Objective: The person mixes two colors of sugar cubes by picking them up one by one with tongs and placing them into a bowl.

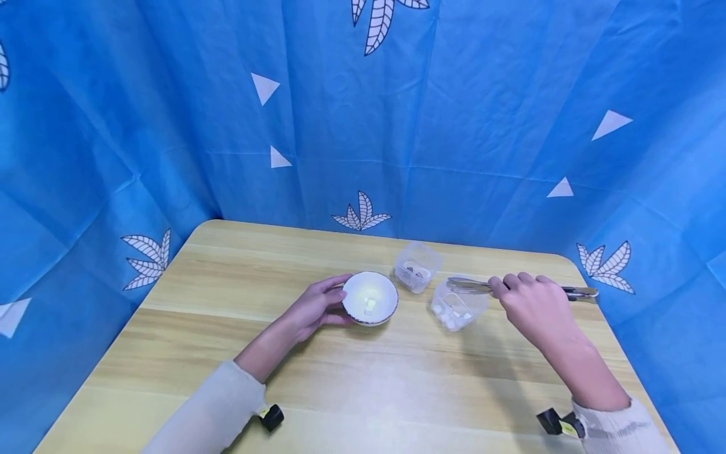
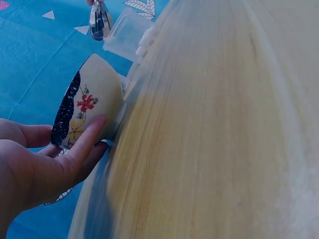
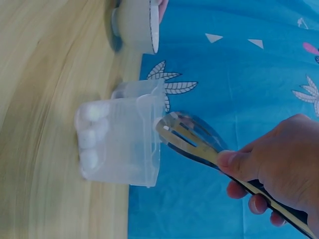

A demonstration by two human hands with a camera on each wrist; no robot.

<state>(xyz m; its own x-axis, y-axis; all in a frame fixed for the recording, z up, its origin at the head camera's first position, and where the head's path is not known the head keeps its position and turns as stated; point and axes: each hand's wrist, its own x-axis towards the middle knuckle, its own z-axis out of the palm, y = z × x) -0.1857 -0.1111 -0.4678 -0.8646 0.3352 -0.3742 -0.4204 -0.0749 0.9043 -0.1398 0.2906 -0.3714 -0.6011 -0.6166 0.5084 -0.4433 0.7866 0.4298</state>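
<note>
My left hand (image 1: 314,309) holds a white-lined bowl (image 1: 363,315) by its side, thumb at the rim and fingers along the outer wall. Small pale pieces (image 1: 369,306) lie inside it. In the left wrist view the bowl (image 2: 94,107) shows a dark speckled band and painted flowers. Metal tongs (image 1: 471,286) are in the grip of my right hand (image 1: 535,309), their slotted head over the mouth of a clear plastic container (image 1: 479,309). Rounded white lumps (image 3: 89,137) sit at that container's bottom. Something small and white shows at the tong tips (image 3: 158,122).
A second clear container (image 1: 418,257) with dark-and-white pieces (image 1: 416,271) stands behind, between the bowl and the nearer container. The wooden table (image 1: 363,391) ends at a blue patterned curtain (image 1: 340,113) at the back and sides.
</note>
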